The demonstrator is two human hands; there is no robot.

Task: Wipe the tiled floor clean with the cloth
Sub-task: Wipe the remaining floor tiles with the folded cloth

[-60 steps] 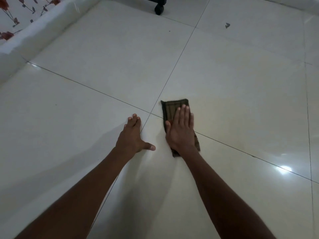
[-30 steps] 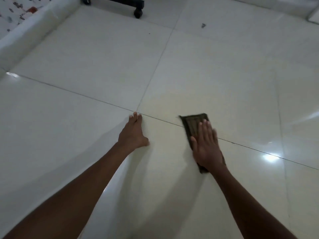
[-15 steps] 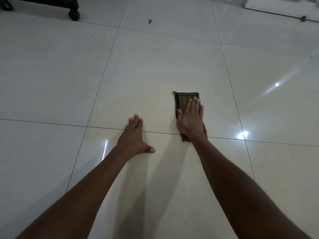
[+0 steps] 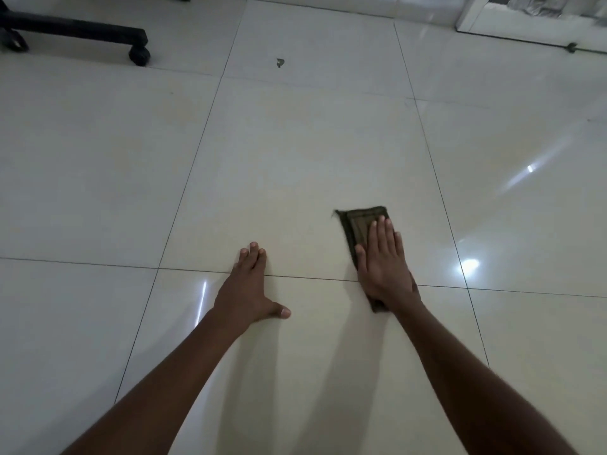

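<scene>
Two bare forearms reach forward over the tiled floor (image 4: 295, 152). The left hand (image 4: 247, 287) lies flat on the floor with straight fingers and the thumb spread to the side; it holds nothing and sits across a grout line (image 4: 312, 278). To the right of it, apart from it, the right hand (image 4: 382, 264) presses flat on the cloth (image 4: 358, 221), fingers straight and together, not curled around it. The cloth is dark, folded into a long strip, and lies across the same grout line, with its far end showing beyond the fingertips. Further beyond the cloth, a small dark scrap (image 4: 280, 62) lies on the floor. Left of this scrap stands a black chair base (image 4: 75, 29) with a wheel (image 4: 139, 55).
</scene>
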